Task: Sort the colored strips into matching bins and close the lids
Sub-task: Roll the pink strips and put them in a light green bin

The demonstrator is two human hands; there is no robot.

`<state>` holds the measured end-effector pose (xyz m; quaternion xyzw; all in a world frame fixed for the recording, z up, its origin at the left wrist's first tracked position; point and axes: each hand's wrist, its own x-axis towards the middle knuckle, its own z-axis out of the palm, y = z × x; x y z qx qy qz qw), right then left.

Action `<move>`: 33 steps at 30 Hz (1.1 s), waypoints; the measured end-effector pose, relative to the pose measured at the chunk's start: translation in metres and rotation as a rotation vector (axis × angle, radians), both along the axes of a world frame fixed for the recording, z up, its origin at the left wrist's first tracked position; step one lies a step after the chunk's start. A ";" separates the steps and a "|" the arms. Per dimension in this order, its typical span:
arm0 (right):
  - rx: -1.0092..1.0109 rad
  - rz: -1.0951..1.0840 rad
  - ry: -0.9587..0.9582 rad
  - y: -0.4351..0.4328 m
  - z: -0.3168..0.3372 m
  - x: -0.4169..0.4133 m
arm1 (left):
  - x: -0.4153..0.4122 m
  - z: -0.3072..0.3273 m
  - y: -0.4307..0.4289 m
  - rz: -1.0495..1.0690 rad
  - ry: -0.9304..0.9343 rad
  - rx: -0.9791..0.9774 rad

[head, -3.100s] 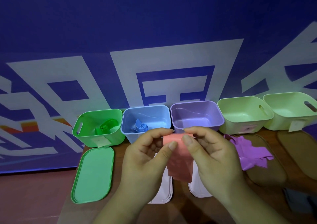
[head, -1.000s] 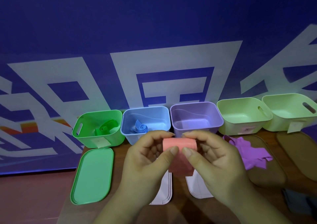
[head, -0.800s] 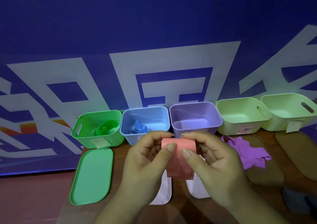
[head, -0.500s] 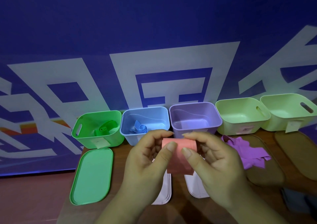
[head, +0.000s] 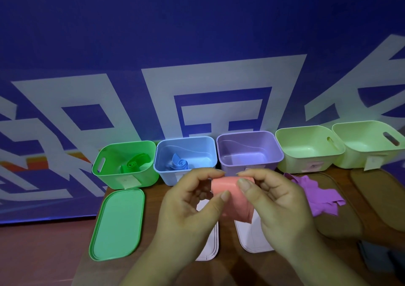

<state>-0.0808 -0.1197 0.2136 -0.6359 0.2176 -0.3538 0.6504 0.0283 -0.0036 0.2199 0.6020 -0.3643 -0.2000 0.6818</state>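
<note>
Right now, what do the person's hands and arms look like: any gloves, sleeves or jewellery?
Both the left hand and the right hand are bare: no gloves, rings or watch show. The forearms are uncovered down to the picture's edge, with no sleeve in view. Fingernails are short and unpainted.

Both hands' fingers (head: pixel 245 183) pinch pink strip (head: pixel 235 198) above lids, w/ bins behind.

I can't read any text here: the big white shapes on the blue wall (head: pixel 219 77) are cropped, and the small labels on my bins (green bin (head: pixel 129 179)) look blank.
</note>
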 end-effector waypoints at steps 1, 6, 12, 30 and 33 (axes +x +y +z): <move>0.011 -0.006 -0.002 0.000 0.001 0.000 | 0.000 0.000 0.000 0.000 -0.003 0.003; -0.038 -0.009 0.031 -0.001 -0.001 0.001 | 0.001 0.000 0.001 0.006 0.025 -0.006; -0.038 0.037 0.010 0.001 0.000 0.000 | 0.000 0.003 0.001 0.015 0.128 -0.042; -0.219 0.089 0.039 -0.001 0.000 -0.003 | -0.002 0.008 -0.003 0.071 0.149 -0.048; -0.190 0.089 0.043 -0.001 -0.001 -0.003 | -0.001 0.008 -0.003 0.065 0.118 -0.030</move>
